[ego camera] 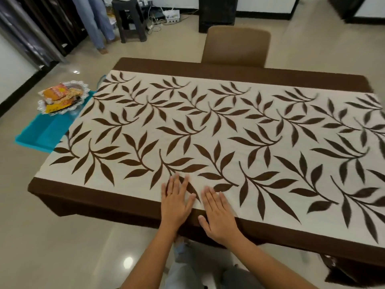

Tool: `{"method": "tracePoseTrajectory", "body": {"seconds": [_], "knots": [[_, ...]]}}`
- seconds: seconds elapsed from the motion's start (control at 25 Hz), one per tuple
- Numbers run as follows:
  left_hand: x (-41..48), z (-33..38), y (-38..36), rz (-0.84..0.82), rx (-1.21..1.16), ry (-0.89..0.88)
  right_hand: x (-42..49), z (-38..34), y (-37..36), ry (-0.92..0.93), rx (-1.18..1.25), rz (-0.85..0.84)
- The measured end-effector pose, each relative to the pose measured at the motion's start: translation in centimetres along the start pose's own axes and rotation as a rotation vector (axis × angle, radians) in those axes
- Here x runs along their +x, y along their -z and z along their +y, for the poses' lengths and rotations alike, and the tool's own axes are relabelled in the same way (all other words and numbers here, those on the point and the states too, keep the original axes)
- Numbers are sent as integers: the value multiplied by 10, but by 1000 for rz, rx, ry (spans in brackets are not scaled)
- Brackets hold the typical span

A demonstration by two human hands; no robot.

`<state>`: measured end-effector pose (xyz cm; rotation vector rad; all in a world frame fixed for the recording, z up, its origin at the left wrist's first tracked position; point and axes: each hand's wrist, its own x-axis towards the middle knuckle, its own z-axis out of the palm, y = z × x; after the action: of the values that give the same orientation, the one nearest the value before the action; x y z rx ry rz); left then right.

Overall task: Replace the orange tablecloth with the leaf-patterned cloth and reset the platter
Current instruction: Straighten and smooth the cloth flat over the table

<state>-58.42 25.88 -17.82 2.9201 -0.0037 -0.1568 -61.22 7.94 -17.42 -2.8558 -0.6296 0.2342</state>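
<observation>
The cream cloth with brown leaves and a brown border (208, 126) lies spread flat over the whole table. My left hand (177, 199) and my right hand (218, 213) rest side by side on it near the front edge, palms down, fingers straight, holding nothing. The silver scalloped platter (62, 99), piled with orange snack packets, sits off the table's left end on a turquoise surface (41, 134). No orange tablecloth is in view.
A brown chair (235, 46) stands at the table's far side. A dark stool (130, 19) and a person's legs in jeans (98, 24) are at the back left, with cables on the floor. Glossy tiled floor surrounds the table.
</observation>
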Motion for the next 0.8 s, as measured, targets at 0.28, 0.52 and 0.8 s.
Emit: {"method": "tracePoseTrajectory", "body": {"seconds": [0.28, 0.52, 0.8], "knots": [[-2, 73, -3, -61, 30, -136, -68, 89, 14, -204, 41, 37], [-14, 159, -28, -137, 42, -302, -110, 145, 24, -268, 47, 34], [-15, 183, -19, -161, -5, -253, -167, 229, 47, -491, 44, 9]]}}
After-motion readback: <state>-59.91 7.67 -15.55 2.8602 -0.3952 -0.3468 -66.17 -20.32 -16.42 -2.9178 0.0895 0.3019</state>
